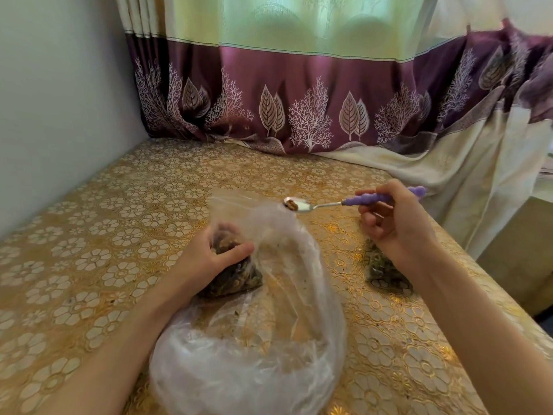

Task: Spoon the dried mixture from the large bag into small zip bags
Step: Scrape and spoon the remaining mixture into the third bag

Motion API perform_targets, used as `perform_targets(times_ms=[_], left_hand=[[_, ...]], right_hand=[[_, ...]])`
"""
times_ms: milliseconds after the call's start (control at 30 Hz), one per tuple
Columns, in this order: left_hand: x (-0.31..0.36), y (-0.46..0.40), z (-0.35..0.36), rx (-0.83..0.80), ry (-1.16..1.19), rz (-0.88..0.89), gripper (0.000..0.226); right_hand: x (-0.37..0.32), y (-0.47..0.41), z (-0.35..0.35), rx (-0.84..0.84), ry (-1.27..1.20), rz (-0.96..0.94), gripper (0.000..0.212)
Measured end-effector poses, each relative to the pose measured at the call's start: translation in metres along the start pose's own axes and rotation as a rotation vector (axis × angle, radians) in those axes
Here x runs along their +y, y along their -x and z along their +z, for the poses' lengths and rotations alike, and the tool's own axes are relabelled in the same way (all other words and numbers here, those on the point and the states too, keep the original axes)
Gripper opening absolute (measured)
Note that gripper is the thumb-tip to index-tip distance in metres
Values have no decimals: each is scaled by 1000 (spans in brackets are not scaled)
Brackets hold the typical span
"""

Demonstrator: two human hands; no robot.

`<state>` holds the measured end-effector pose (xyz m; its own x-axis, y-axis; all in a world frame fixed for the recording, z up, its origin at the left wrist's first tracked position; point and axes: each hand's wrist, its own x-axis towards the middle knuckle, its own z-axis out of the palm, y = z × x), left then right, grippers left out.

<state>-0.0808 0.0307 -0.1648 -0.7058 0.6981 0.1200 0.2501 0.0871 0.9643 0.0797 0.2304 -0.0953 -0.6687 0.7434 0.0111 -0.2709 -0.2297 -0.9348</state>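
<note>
A large crumpled clear plastic bag [269, 354] lies in the middle of the table, nearly empty. My left hand [206, 256] grips a small zip bag [236, 277] part-filled with dark dried mixture, its clear mouth standing up. My right hand [392, 223] holds a spoon [317, 204] by its purple handle. The metal bowl carries a little brown mixture and hovers over the upper right of the bag mouth. A second small filled bag [386, 271] lies on the table under my right wrist, partly hidden.
The table carries a gold floral cloth [119, 235]. A grey wall [59, 100] bounds the left side. Purple and cream curtains [299, 100] hang along the back and drape onto the table at the far right. The table's right edge [490, 280] drops off.
</note>
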Motion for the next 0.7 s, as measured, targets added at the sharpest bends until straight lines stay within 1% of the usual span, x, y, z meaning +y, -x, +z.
perform_targets(times_ms=[167,333,433,500,600,667,700], left_hand=[[0,0,-1,-17,-33,-6,52],[0,0,-2,-17,-39,6,52],[-1,-1,-2,-5,-27,20,50],[-2,-1,-2,0,-20,18,49],[-2,-1,-1,-4,22,13,47],[-1,0,0,7,38,19,44],[-1,0,0,12,42,19,44]], right_hand=[[-14,-2,27,-97,14,-130,19],[-7,4,45,-300,156,-179,21],[-3,7,43,-333,186,-205,22],[-3,8,38,-282,137,-229,21],[-3,7,25,-86,85,-255,25],[2,8,13,35,119,-270,31],[6,9,8,70,152,-276,34]])
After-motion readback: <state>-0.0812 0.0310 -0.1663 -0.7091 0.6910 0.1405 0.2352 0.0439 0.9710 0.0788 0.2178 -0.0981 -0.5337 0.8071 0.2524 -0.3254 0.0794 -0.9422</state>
